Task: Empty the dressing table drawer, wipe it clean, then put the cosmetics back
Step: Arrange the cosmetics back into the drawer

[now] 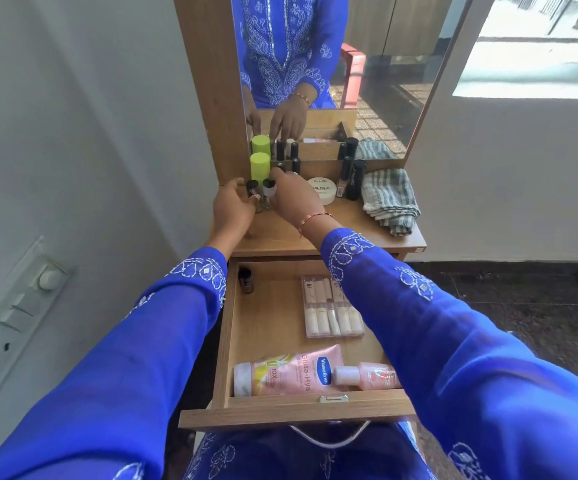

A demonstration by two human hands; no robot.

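Sleeves in blue filled the bottom of the view, both arms reaching over the open drawer point(273, 327) to the dressing table top point(280, 237). Drawer held a pink Vaseline tube point(287, 374) lying flat along the front wall, long axis left-right, cap end to the left; a smaller pink bottle point(367, 375) just beside it, also on its side, cap pointing left toward the tube; a clear pack of white tubes point(332, 308) further back, long axes running front to back; one small dark bottle point(246, 280) upright in the back left corner. Judged as the put-back stage, part done. Right hand point(291, 199) had fingers curled down over a cluster of small nail polish bottles point(263, 192) at the back left of the top, apparently pinching the white-capped one, though contact was partly hidden. Left hand point(232, 209) sat just beside the same cluster, fingers loosely curved, apparently holding nothing. Bottles stood upright, caps up, packed close beside the green-capped bottle point(259, 166) at the mirror point(367, 81). Risk: lifting one from that tight cluster could knock neighbours over, and glass ones might roll off the top's left edge or drop into the drawer. A sleeve could also drag across the white jar point(322, 190) or the dark tubes point(349, 178). Folded cloth point(389, 199) lay at right, well apart.
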